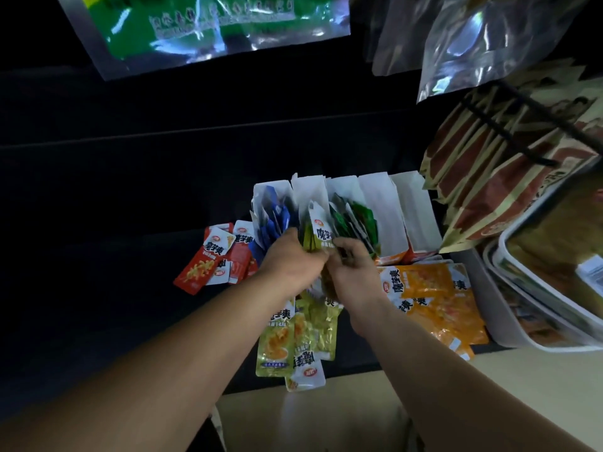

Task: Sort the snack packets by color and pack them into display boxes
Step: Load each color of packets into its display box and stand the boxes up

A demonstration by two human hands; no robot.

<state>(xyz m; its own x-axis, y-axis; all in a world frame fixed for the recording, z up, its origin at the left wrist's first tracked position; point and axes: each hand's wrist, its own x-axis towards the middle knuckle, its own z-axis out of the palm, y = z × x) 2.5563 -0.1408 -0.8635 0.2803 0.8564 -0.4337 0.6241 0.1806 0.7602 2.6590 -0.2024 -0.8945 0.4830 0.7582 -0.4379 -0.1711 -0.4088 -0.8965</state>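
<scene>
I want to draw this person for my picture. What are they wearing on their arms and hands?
Nothing at all. The left hand and right hand are bare, with no gloves, and no rings show on the fingers. The left forearm and right forearm are bare too: no sleeves, watch or bracelet in view.

A green bag (195,27) hangs overhead; brown pouches (489,177) hang at right.

Left hand (290,259), right hand (350,265): bare; forearms bare to frame edge.
</scene>
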